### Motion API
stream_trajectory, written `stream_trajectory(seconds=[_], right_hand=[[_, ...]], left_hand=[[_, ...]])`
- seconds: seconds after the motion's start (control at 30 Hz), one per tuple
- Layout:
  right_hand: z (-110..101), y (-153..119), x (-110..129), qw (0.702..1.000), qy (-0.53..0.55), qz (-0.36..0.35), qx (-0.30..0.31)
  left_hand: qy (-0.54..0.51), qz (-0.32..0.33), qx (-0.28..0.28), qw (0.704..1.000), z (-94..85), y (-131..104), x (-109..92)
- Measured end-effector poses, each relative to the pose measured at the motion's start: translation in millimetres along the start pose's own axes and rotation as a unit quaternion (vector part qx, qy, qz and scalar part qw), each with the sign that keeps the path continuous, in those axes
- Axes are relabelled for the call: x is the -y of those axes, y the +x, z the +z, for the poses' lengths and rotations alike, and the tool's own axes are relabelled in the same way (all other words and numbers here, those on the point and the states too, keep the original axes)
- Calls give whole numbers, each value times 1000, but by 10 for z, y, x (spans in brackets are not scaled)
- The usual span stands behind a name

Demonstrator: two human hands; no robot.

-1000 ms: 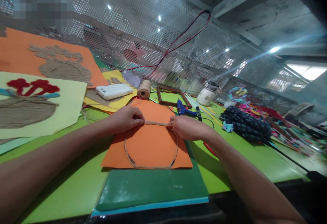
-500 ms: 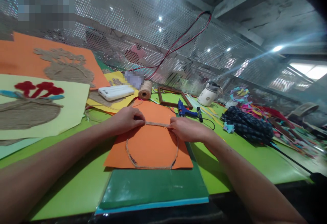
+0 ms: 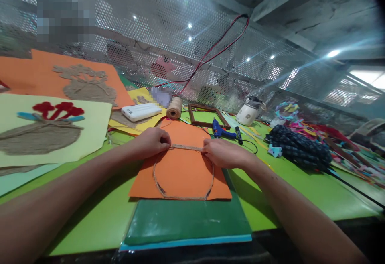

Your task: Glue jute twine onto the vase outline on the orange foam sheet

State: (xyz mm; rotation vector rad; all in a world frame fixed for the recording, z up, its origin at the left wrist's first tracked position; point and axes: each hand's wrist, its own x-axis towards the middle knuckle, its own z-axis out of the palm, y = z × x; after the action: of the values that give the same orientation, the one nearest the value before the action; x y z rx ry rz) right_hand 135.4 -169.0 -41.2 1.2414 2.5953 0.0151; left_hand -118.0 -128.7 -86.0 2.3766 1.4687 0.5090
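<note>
An orange sheet (image 3: 185, 175) lies on a green folder (image 3: 186, 222), with a twine outline (image 3: 154, 174) of a rounded pot on it. Across the top of that outline runs a short, straight strip of twine (image 3: 186, 147). My left hand (image 3: 155, 141) pinches the strip's left end, fingers closed. At the right end, my right hand (image 3: 221, 151) is closed on the same strip and rests over the sheet's right edge. Both hands' fingertips are small in view and partly hide the twine ends.
Behind the sheet are a twine spool (image 3: 173, 109), a white power bank (image 3: 141, 112), a brown frame (image 3: 207, 124), a blue glue gun (image 3: 222, 130) and a white bottle (image 3: 248, 111). Finished twine pictures (image 3: 96, 135) lie left; dark cloth (image 3: 296, 147) lies right.
The whole view has shifted, so the sheet, table items and hands appear slightly farther right. Both hands keep their hold on the twine strip, with little other visible movement.
</note>
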Motion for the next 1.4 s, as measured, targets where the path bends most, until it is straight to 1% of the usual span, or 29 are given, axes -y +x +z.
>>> stream_trajectory(seconds=[0.13, 0.27, 0.47, 0.6, 0.63, 0.73, 0.8, 0.9, 1.03, 1.2, 1.4], right_hand=[[6, 6, 13, 1000, -14, 2, -11], [1, 12, 6, 1000, -10, 10, -4], [23, 41, -120, 998, 61, -14, -33], [32, 60, -213, 993, 113, -26, -40], [33, 63, -218, 991, 120, -23, -54], [48, 71, -168, 985, 116, -18, -129], [74, 80, -89, 982, 102, -38, -156], [129, 99, 42, 986, 66, -74, -134], [170, 110, 147, 991, 25, -68, -115], [141, 105, 173, 993, -9, -57, -107], [151, 115, 184, 991, 0, -71, -112]], left_hand=[[29, 0, 1, 1000, 15, 20, -20], [53, -1, -6, 999, 28, 24, -41], [69, 15, -3, 998, 36, 39, -36], [71, 8, -1, 997, 35, 47, -26], [71, 6, -1, 997, 36, 49, -23], [65, 0, 1, 998, 37, 53, -14], [60, -4, 7, 998, 32, 52, -19], [55, -4, 12, 998, 14, 42, -45], [48, -9, 12, 999, -6, 21, -70], [29, -4, 15, 999, -7, 20, -44], [35, 2, 8, 999, 6, 18, -17]])
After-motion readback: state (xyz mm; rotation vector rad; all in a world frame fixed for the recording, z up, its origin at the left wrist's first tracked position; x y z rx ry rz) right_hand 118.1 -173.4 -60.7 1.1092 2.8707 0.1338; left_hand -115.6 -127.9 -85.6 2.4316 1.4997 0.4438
